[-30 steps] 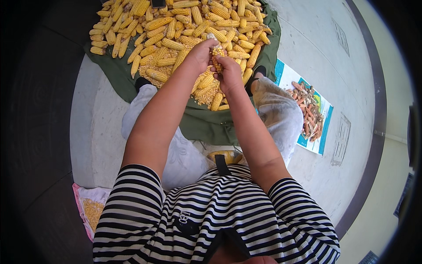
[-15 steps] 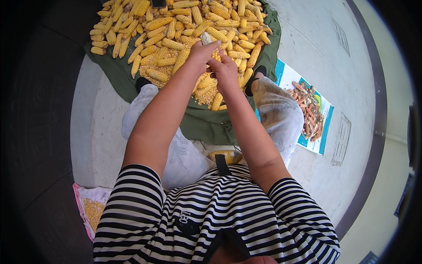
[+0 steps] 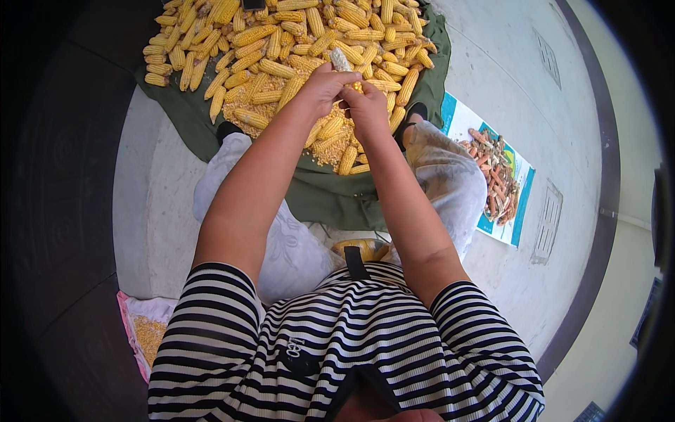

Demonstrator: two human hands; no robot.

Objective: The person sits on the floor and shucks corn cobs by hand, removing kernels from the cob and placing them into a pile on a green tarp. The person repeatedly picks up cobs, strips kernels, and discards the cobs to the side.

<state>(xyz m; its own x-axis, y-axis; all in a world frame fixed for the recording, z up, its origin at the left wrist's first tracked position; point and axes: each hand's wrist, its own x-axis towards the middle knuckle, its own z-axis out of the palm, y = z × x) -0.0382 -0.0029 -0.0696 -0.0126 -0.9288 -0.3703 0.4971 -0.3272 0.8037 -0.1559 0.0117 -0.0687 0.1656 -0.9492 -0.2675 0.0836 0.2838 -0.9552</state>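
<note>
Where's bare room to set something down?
The pale floor: left, between the green cloth and dark surface; right, between the blue-and-white sheet and dark band. Crowded: the corn heap, beneath left hand and right hand.

A green cloth [image 3: 323, 200] lies rumpled on the pale floor [image 3: 492, 63]. To its right is a blue-and-white sheet [image 3: 457, 119], set at a slant. Two slotted grates [image 3: 547, 224] sit in the floor farther right, one near, one far. A dark band [image 3: 610, 155] curves between floor and cream wall [image 3: 636, 119]. At lower left, a pink-edged white cloth [image 3: 158, 308] meets a dark surface [image 3: 63, 211]. The top edge cuts off a small dark object [image 3: 253, 4], its kind unclear.
</note>
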